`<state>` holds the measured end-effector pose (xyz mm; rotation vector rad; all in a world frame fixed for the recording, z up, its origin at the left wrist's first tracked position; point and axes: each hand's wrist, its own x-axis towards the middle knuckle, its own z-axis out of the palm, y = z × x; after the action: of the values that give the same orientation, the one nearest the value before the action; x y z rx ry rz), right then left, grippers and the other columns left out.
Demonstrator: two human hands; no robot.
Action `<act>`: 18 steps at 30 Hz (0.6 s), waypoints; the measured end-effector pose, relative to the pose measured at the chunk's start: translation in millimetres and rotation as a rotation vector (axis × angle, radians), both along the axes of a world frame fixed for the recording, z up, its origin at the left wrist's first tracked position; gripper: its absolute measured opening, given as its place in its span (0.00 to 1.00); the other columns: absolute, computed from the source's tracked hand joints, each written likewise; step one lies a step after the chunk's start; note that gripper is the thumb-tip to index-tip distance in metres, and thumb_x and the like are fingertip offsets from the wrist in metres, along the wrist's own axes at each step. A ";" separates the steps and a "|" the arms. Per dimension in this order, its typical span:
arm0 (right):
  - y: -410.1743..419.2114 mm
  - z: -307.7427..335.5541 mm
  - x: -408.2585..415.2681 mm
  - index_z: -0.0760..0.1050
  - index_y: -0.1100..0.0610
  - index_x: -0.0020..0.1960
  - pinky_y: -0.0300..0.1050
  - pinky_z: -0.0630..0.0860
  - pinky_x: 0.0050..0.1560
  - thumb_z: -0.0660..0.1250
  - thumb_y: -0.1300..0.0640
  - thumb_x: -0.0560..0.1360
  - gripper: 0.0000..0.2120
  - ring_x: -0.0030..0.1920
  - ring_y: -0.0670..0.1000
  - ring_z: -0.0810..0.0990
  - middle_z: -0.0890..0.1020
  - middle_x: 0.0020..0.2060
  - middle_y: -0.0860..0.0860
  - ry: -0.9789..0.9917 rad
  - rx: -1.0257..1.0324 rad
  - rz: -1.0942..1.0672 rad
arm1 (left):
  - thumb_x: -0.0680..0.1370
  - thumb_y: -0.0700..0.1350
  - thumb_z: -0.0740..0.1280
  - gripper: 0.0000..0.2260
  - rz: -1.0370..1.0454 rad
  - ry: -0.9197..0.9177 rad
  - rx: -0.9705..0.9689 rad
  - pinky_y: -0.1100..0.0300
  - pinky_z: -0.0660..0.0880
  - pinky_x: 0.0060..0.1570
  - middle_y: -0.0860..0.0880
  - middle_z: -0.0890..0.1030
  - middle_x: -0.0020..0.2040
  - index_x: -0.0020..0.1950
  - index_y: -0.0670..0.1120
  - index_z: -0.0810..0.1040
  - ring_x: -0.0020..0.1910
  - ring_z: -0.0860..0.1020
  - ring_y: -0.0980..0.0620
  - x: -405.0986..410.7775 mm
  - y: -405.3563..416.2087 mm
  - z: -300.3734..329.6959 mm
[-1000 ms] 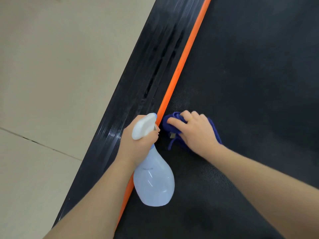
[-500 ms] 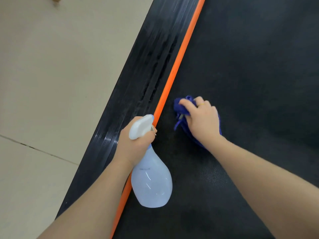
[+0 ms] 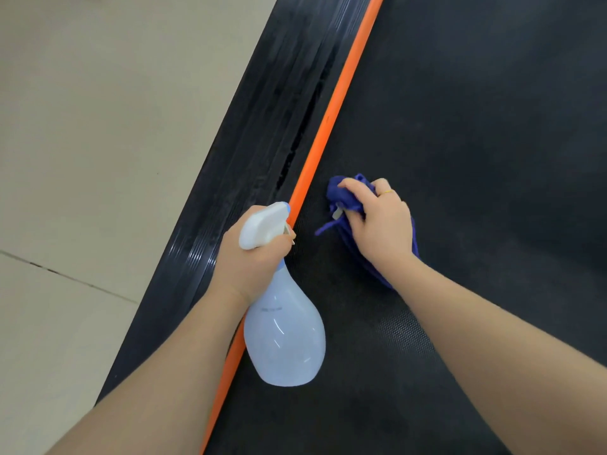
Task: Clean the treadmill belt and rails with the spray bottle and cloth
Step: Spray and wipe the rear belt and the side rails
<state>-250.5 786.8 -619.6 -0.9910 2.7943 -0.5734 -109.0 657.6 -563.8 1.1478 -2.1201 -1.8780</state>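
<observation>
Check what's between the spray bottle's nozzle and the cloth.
Head view: only bare black belt separates the spray bottle nozzle from the blue cloth; the orange strip runs just left.

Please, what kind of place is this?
Probably an indoor room with exercise equipment, at home or in a gym: a treadmill belt with an orange stripe and black side rail stands on a pale tiled floor.

I see two hands of mine, my left hand (image 3: 253, 254) and my right hand (image 3: 381, 221), one spray bottle (image 3: 282, 339), one blue cloth (image 3: 345, 198), one treadmill belt (image 3: 460, 126), one orange strip (image 3: 331, 119), one black side rail (image 3: 262, 133).
</observation>
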 end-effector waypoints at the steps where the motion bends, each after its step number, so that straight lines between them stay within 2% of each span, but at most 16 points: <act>1: -5.3 -0.1 5.7 0.78 0.55 0.57 0.46 0.63 0.36 0.66 0.60 0.70 0.15 0.36 0.61 0.73 0.75 0.41 0.59 -0.014 -0.016 -0.096 | 0.66 0.44 0.64 0.12 0.002 -0.009 -0.007 0.72 0.71 0.38 0.65 0.78 0.36 0.47 0.56 0.77 0.37 0.76 0.66 0.3 0.1 0.0; 3: -8.0 1.4 31.9 0.79 0.55 0.53 0.46 0.62 0.34 0.65 0.61 0.67 0.15 0.34 0.60 0.73 0.75 0.39 0.59 0.065 -0.009 -0.091 | 0.66 0.45 0.64 0.12 0.009 -0.034 -0.021 0.70 0.72 0.40 0.64 0.78 0.36 0.47 0.56 0.77 0.38 0.75 0.65 -0.6 0.5 -0.1; 6: 22.6 4.1 78.4 0.78 0.52 0.52 0.45 0.62 0.33 0.61 0.58 0.65 0.16 0.33 0.57 0.73 0.74 0.38 0.55 0.115 0.030 0.226 | 0.65 0.47 0.64 0.15 0.022 -0.085 -0.045 0.64 0.71 0.41 0.58 0.78 0.38 0.50 0.49 0.79 0.37 0.74 0.62 -3.1 2.0 3.1; 8: 42.8 8.3 92.3 0.78 0.51 0.53 0.45 0.64 0.32 0.65 0.59 0.65 0.17 0.33 0.56 0.73 0.75 0.38 0.54 0.073 0.036 0.322 | 0.65 0.48 0.63 0.18 0.022 -0.121 -0.086 0.62 0.71 0.41 0.54 0.77 0.40 0.53 0.46 0.78 0.38 0.74 0.60 -2.5 4.9 8.4; 10: 43.5 10.3 81.9 0.79 0.51 0.53 0.44 0.62 0.33 0.73 0.59 0.61 0.20 0.33 0.56 0.73 0.75 0.38 0.54 0.079 0.074 0.401 | 0.65 0.49 0.63 0.17 0.025 -0.120 -0.137 0.62 0.72 0.41 0.55 0.78 0.41 0.52 0.48 0.78 0.39 0.75 0.60 0.8 10.8 14.1; 12: 31.8 10.0 62.5 0.79 0.52 0.51 0.44 0.60 0.34 0.75 0.59 0.60 0.20 0.33 0.57 0.74 0.76 0.37 0.55 0.125 0.092 0.316 | 0.66 0.48 0.64 0.16 0.001 -0.094 -0.161 0.61 0.73 0.42 0.56 0.78 0.41 0.53 0.50 0.78 0.40 0.76 0.61 1.0 19.2 18.6; 15: 10.6 9.6 36.6 0.79 0.53 0.50 0.46 0.60 0.34 0.72 0.61 0.64 0.14 0.34 0.59 0.74 0.75 0.38 0.57 0.135 0.085 0.008 | 0.67 0.47 0.64 0.17 -0.048 -0.060 -0.181 0.60 0.75 0.45 0.52 0.81 0.44 0.55 0.47 0.79 0.44 0.78 0.56 -0.7 31.0 21.9; 18: 12.4 9.4 46.6 0.78 0.55 0.48 0.46 0.58 0.33 0.72 0.61 0.63 0.13 0.32 0.57 0.73 0.75 0.37 0.57 0.195 0.133 0.001 | 0.66 0.48 0.63 0.19 -0.050 -0.065 -0.202 0.60 0.75 0.44 0.50 0.81 0.45 0.55 0.46 0.79 0.45 0.78 0.53 -3.3 35.4 21.1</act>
<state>-204.0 799.1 -610.2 -1.0742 2.9532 -0.2995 -112.3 692.9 -542.8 1.1354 -2.3299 -1.6202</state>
